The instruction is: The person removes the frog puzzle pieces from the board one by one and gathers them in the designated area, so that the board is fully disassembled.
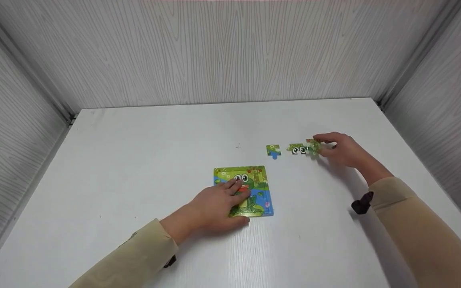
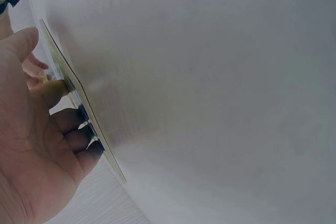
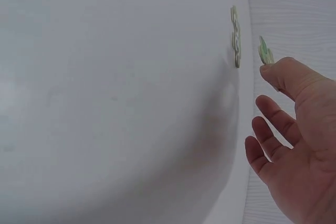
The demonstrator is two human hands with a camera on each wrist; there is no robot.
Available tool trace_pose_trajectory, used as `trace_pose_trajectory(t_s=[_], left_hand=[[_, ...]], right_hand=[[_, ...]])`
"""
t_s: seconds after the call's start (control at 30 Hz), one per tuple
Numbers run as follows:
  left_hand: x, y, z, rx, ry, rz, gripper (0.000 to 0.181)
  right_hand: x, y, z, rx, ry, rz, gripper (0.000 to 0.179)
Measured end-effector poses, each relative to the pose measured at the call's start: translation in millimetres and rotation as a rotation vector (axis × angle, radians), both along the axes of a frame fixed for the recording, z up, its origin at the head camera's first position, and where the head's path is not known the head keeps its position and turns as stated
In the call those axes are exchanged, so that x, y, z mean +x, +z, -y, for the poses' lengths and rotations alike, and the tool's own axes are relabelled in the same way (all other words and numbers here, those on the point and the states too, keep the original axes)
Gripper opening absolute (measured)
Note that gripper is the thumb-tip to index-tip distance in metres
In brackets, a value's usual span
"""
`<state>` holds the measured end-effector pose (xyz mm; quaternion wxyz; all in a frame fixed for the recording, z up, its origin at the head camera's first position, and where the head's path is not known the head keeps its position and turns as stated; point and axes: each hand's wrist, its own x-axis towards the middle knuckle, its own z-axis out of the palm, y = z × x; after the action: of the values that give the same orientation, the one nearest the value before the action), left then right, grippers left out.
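A square frog jigsaw puzzle [image 1: 262,186] in a tray lies flat on the table. My left hand [image 1: 214,206] rests on it with fingers spread, covering part of the frog. In the left wrist view, the fingertips [image 2: 94,148] touch the puzzle's face. At the right, my right hand [image 1: 344,150] pinches a green puzzle piece [image 1: 312,145] between thumb and forefinger. The right wrist view shows this piece [image 3: 265,52] raised off the table, other fingers loosely bent. Just left of it lies a puzzle piece with two eyes [image 1: 297,149], partly overlapped in the head view.
A green and blue puzzle piece [image 1: 273,151] lies further left, behind the puzzle. The white table [image 1: 134,160] is bordered by a wood-grain panel [image 1: 214,52] at the back and panels at both sides.
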<state>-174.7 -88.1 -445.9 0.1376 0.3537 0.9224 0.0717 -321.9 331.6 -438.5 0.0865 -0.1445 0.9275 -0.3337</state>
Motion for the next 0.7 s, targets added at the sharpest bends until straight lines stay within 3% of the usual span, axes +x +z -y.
trace_pose_trajectory(t_s=[0.27,0.7], left_hand=[[0.4,-1.3,0.7,0.018,-0.003,0.001,0.078],[-0.9,-2.6,1.2,0.016,0.013,0.016,0.079]], right_hand=[[-2.8,-8.7,-9.2,0.067,-0.054,0.047,0.051],[-5.4,-9.1,-7.6,0.11,-0.031,0.043,0.051]])
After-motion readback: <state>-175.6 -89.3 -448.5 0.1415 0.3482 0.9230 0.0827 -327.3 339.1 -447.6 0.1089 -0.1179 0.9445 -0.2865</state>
